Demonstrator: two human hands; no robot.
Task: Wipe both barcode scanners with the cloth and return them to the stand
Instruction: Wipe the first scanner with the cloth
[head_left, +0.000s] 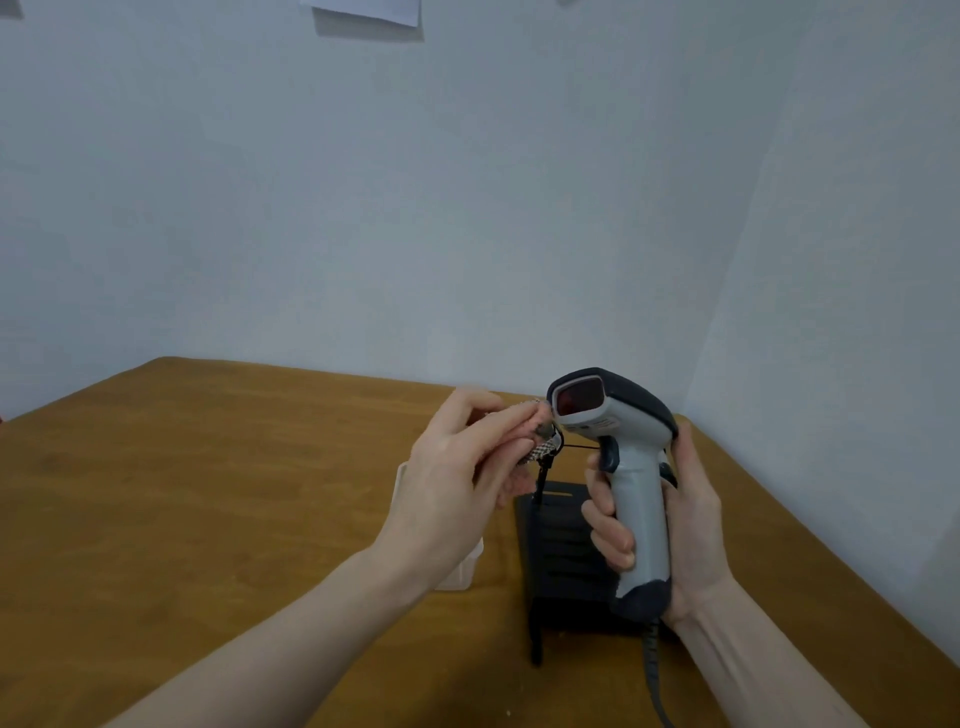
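My right hand (680, 525) grips the handle of a grey and dark blue barcode scanner (626, 462), held upright above the table with its red window facing left. Its cable (655, 675) hangs down from the handle's base. My left hand (457, 478) pinches a small checked cloth (698, 451) bunched in its fingertips, right beside the scanner's window and touching or nearly touching its left edge. A black stand (558, 561) sits on the table under the scanner, partly hidden by it. A second scanner is not visible.
The brown wooden table (234, 493) stands in a corner of pale walls. A clear plastic tray (457, 571) lies behind my left wrist, mostly hidden. The table's right edge runs close along the right wall.
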